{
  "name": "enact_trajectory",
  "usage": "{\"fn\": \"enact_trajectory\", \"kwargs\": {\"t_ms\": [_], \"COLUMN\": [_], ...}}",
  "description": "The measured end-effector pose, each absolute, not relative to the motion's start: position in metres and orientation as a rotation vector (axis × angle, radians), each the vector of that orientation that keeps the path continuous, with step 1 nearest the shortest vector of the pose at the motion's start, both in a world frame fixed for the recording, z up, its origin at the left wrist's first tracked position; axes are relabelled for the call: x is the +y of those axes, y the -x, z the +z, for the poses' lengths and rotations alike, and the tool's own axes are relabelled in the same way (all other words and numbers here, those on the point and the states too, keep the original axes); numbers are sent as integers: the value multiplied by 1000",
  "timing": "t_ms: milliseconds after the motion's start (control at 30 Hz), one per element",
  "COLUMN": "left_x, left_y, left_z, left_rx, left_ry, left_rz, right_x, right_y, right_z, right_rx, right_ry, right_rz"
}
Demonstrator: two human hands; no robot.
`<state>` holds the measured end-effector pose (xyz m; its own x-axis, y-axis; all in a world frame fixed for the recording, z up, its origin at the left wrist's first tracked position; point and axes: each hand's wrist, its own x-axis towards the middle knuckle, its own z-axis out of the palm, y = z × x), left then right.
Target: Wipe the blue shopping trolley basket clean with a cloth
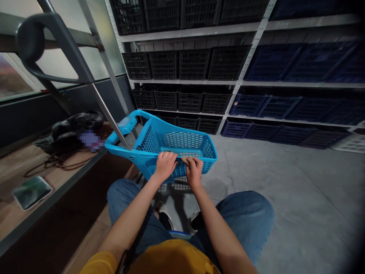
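A bright blue plastic shopping cart [186, 134] with latticed walls stands in front of my knees, and I see nothing inside its basket. My left hand [165, 164] lies over the near rim, fingers curled across the edge. Just to its right, my right hand [194, 169] holds the same rim with bent fingers. The two hands are close together but apart. From the cart's left end a metal rod [104, 104] slants up to a dark grey loop handle [67, 51]. The undersides of my fingers are hidden.
Shelves with rows of black crates [194, 64] and dark blue crates [278, 106] fill the back. On the left a wooden bench [14, 163] with a metal edge bears a phone [32, 193], brown cords and a dark cloth heap [76, 123]. Grey concrete floor [308, 182] lies at right.
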<state>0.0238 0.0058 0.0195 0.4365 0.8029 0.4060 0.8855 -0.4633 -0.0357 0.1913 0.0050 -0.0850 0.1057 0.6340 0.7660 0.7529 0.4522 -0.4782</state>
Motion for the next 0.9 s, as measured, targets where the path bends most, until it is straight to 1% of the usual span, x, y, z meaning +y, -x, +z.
{"fn": "enact_trajectory", "kwargs": {"t_ms": [67, 167, 233, 300, 467, 533, 600, 767, 833, 900], "left_x": [6, 4, 3, 2, 5, 7, 9, 9, 8, 9], "left_y": [-24, -25, -27, -29, -41, -45, -47, -47, -49, -52], "left_z": [20, 22, 23, 23, 19, 17, 17, 17, 17, 16], "left_rx": [-1467, -1479, -1493, -1498, -1442, -1434, -1440, -1475, -1488, -1485], "left_ry": [2450, 2448, 2440, 2437, 2468, 2496, 2521, 2501, 2486, 2481], "left_rz": [-496, -479, -459, -453, -521, -523, -502, -477, -479, -490], "right_x": [2, -12, -21, -23, 0, 6, 4, -22, -23, -15], "right_y": [-193, -197, -200, -203, -206, -207, -208, -212, -214, -218], "right_z": [-102, -146, -165, -162, -101, -93, -108, -175, -176, -157], "right_rx": [-1716, -1931, -1979, -1963, -1708, -1641, -1688, -1924, -1894, -1812], "right_ry": [1221, 1226, 1257, 1276, 1253, 1250, 1255, 1315, 1334, 1321], "right_rz": [-120, -73, -47, -42, -155, -194, -188, -28, -10, -50]}}
